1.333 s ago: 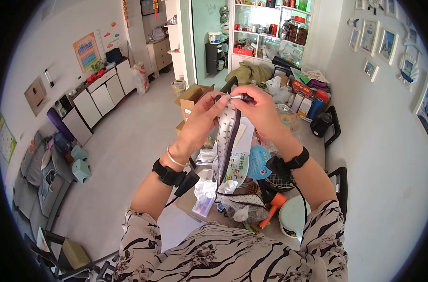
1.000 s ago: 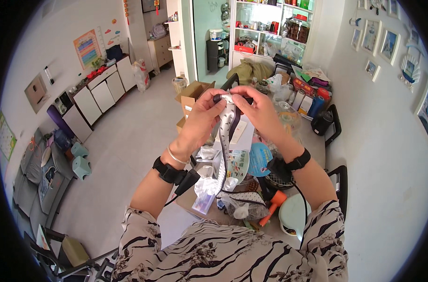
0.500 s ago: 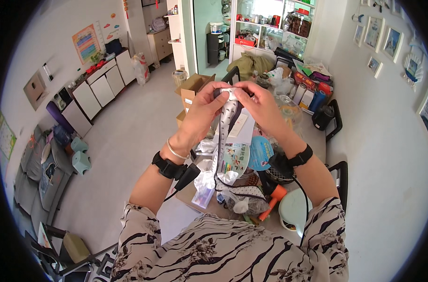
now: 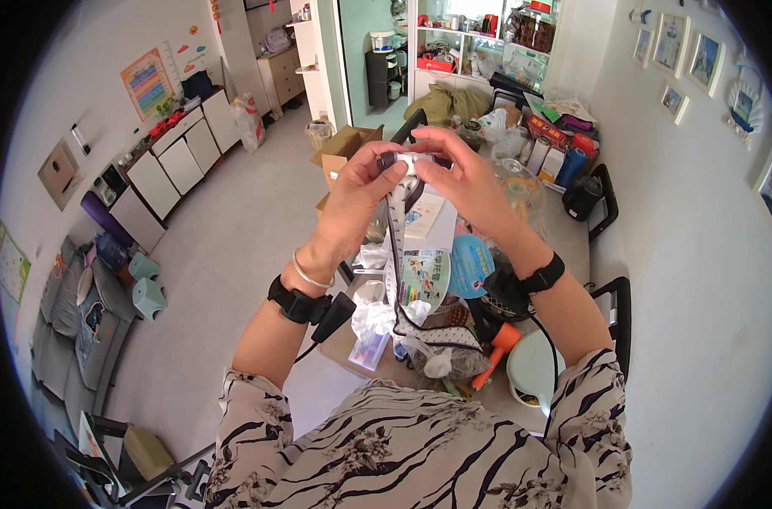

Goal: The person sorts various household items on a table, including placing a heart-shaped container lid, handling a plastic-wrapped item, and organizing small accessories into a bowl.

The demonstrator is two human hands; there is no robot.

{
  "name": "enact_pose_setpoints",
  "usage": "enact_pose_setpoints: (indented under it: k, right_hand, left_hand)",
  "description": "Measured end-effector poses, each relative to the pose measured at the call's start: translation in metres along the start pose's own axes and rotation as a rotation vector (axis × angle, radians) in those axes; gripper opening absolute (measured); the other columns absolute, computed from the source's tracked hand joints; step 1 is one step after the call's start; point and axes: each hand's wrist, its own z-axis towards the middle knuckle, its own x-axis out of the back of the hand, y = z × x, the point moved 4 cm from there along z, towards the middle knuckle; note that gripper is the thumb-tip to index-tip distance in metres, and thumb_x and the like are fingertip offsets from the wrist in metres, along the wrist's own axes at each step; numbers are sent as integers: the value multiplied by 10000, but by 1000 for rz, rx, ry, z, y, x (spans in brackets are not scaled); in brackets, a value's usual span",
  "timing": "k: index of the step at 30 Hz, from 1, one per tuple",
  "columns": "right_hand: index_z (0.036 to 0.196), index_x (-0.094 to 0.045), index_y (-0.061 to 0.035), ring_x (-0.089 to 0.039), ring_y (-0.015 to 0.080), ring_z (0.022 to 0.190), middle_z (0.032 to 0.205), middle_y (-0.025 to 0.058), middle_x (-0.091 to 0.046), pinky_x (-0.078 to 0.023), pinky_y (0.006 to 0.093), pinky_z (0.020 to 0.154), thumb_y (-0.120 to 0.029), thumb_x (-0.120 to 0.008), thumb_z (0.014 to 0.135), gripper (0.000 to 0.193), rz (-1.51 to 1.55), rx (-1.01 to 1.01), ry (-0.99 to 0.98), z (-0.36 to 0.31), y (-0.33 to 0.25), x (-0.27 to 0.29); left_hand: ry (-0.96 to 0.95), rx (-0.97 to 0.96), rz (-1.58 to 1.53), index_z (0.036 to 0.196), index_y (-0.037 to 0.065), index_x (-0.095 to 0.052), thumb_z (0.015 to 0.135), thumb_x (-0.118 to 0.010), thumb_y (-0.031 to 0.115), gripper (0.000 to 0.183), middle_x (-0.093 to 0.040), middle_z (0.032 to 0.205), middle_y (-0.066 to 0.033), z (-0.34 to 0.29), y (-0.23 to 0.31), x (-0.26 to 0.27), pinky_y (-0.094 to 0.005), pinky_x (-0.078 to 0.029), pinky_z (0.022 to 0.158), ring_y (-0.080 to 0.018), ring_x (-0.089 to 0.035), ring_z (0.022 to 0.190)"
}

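Note:
A long white fabric strip [image 4: 394,229] with small dark prints and dark edging hangs from my raised hands. Its upper end is bunched into a small roll or knot between my fingertips, too small to make out fully. My left hand [image 4: 350,202] pinches this bunched end from the left, thumb on top. From the right, my right hand [image 4: 475,188] holds the same end between thumb and fingers, its index finger lifted. Lower down, the strip runs to the table and bends right over a clear plastic bag [image 4: 452,363].
On the cluttered table lie a blue round fan [image 4: 471,270], white crumpled plastic [image 4: 372,312], an orange-and-black tool [image 4: 498,346] and a pale green lidded bucket [image 4: 534,371]. Cardboard boxes [image 4: 344,148] stand beyond my left hand. A black chair [image 4: 611,318] is at the right.
My right hand has opened slightly, its index finger rising off the bunched end. The strip's hanging part has shifted a little left. Both hands stay on the fabric.

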Motion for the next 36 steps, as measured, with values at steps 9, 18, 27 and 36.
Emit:
enact_pose_setpoints:
  k: [9, 18, 27, 36]
  right_hand:
    - [1073, -627, -40, -564, 56, 850, 950, -5, -623, -463, 210, 734, -147, -671, 866, 237, -45, 11, -11, 0, 14, 10]
    - [1063, -617, -26, -549, 54, 866, 961, 2, -598, -469, 213, 755, -113, -665, 869, 218, 59, -245, -14, -1, 16, 7]
    - [1075, -617, -24, -561, 53, 865, 1000, -1, -615, -467, 209, 757, -123, -656, 879, 223, -68, 55, -12, -1, 20, 11]
    - [1060, -611, -30, -559, 56, 854, 1006, 11, -601, -469, 214, 752, -100, -674, 861, 220, 13, -148, -17, -3, 25, 7]
  left_hand:
    - [8, 77, -28, 1167, 70, -530, 960, -538, 123, 213, -578, 1014, 0, -7, 9, -13, -246, -444, 849, -88, -534, 945]
    - [8, -33, -17, 1154, 64, -529, 966, -531, 142, 204, -587, 1043, -5, -1, 0, 2, -258, -462, 835, -86, -550, 940]
    - [65, 209, -95, 1180, 70, -513, 952, -546, 95, 232, -569, 1054, -18, -5, -3, -2, -264, -471, 851, -94, -550, 952]
    - [11, 11, -17, 1195, 80, -516, 949, -554, 106, 250, -569, 1016, -5, -6, 3, -7, -265, -470, 854, -84, -546, 934]
